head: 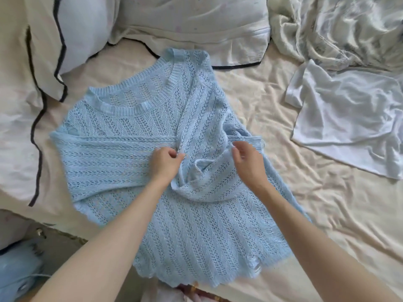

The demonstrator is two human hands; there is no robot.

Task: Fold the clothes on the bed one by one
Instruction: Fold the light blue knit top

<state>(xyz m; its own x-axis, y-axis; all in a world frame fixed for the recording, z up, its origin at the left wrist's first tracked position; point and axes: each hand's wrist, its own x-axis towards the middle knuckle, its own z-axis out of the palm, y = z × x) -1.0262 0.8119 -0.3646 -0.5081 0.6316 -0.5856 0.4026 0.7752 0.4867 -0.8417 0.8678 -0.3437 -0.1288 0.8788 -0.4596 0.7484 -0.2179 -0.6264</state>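
A light blue open-knit sweater (135, 125) lies flat on the cream bed sheet (272, 118), neckline toward the pillows. Its left sleeve is folded across the chest. The right sleeve is bunched and twisted over the middle. My left hand (165, 162) pinches the knit at the centre, where the two sleeves cross. My right hand (246, 162) pinches the edge of the right sleeve just beside it. A white satin garment (349, 118) lies spread out to the right, apart from the sweater.
Pillows with black piping (72, 29) lie at the head of the bed, with another white pillow (196, 25) behind the sweater. A crumpled satin cover (340, 29) is heaped at the back right. The bed's near edge and floor (56, 249) show lower left, with blue fabric (17, 273).
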